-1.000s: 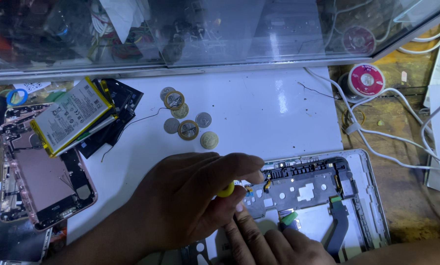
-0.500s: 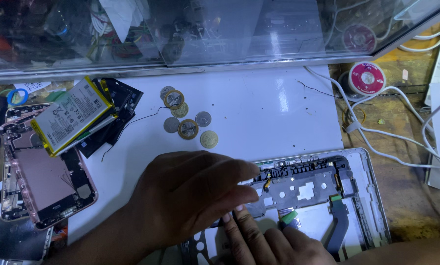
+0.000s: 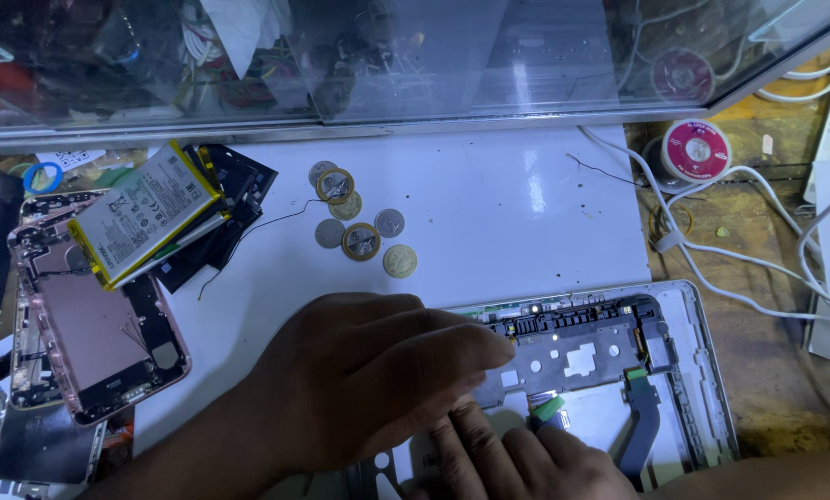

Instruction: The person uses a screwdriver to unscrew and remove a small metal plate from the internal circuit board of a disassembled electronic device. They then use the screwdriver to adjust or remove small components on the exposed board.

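An opened tablet with a white frame is seen lying on the counter at the lower right of the frame, its grey inner plate and a dark flex cable exposed. The left hand is laid palm down over the tablet's left part, in the lower middle of the frame, with the fingers stretched towards the upper edge of the inner plate; whether anything is pinched under the fingertips cannot be told. The right hand is seen at the bottom edge, its fingers pressed flat on the tablet just below the left hand, loosely extended, with nothing visibly held.

A cluster of coins is found on the white surface above the hands. At the upper left, a flat battery with a yellow border is resting on dark parts, and an opened pink-framed phone lies below it at the left. A red spool and white cables are placed at the upper right.
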